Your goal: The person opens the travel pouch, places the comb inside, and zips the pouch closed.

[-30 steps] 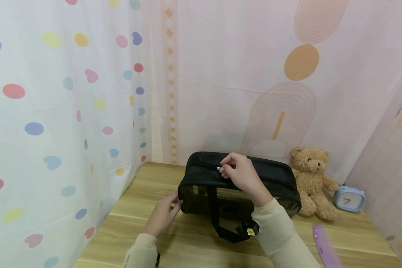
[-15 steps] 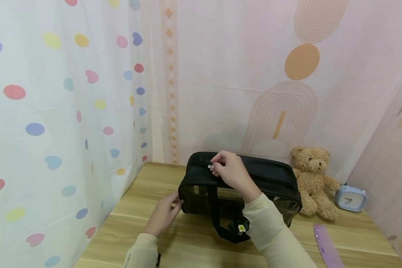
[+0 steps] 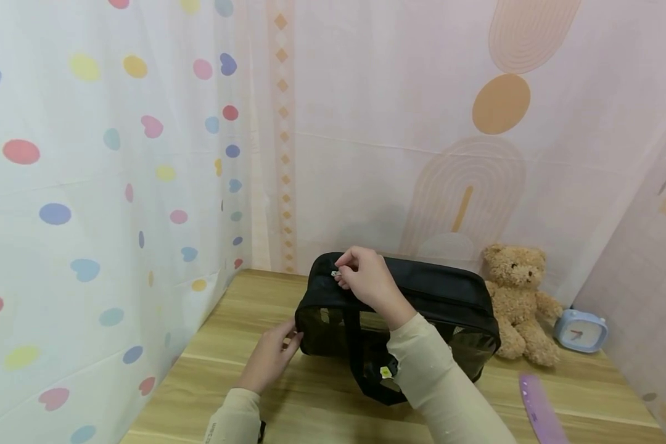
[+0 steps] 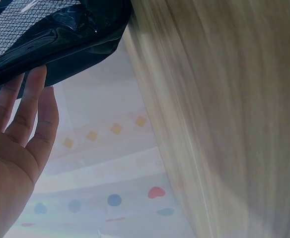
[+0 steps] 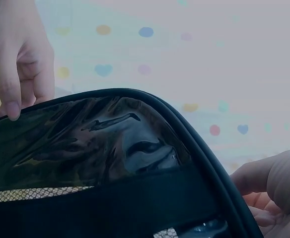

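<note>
A black bag [image 3: 449, 290] with clear, see-through sides stands upright on the wooden table. On its top, my right hand [image 3: 369, 280] pinches the small silver zipper pull [image 3: 335, 273] near the bag's left end. My left hand [image 3: 269, 354] holds the bag's lower left corner, thumb at the front edge. The left wrist view shows the left hand's fingers [image 4: 31, 109] against the bag's dark edge [image 4: 80, 44]. In the right wrist view, the right hand [image 5: 279, 193] is partly behind the bag's rim, so the zipper pull is hidden there. A black strap handle [image 3: 366, 385] hangs in front.
A brown teddy bear [image 3: 518, 302] sits just right of the bag, with a light blue alarm clock [image 3: 581, 331] beside it. A purple ruler [image 3: 541, 407] lies at the table's front right. Patterned curtains [image 3: 366, 123] surround the wooden table [image 3: 305, 407].
My right hand has drawn the zipper pull leftward along the bag's top, toward its left end. The left hand has stayed at the corner, and the bag has hardly moved.
</note>
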The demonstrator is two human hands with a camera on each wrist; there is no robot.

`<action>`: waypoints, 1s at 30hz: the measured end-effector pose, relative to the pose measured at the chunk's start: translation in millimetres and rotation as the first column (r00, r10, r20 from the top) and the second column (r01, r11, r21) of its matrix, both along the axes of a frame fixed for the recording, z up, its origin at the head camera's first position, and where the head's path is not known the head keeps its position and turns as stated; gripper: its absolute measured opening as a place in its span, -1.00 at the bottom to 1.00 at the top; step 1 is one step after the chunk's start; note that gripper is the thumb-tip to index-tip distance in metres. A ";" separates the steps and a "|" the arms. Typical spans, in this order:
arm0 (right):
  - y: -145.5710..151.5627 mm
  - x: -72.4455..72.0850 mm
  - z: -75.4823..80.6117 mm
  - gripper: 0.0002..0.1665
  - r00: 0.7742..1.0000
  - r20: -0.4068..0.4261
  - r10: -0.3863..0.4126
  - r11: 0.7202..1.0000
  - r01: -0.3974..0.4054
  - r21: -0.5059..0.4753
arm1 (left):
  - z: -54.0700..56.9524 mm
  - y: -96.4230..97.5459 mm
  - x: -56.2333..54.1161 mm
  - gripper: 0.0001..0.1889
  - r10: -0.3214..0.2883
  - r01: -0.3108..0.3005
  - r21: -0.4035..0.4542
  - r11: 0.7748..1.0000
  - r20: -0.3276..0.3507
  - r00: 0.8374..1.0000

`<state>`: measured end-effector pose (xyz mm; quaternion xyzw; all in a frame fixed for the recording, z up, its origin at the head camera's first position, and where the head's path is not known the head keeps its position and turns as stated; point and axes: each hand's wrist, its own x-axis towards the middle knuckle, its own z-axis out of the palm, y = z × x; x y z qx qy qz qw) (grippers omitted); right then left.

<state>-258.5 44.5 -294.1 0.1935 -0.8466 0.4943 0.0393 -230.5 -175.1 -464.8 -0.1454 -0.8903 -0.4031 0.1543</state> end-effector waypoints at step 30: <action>-40.3 -9.3 1.4 -0.83 0.995 -0.094 -0.010 0.975 0.030 0.220 | -3.3 -2.7 -0.6 -0.77 0.000 -0.001 0.028 1.000 0.028 1.000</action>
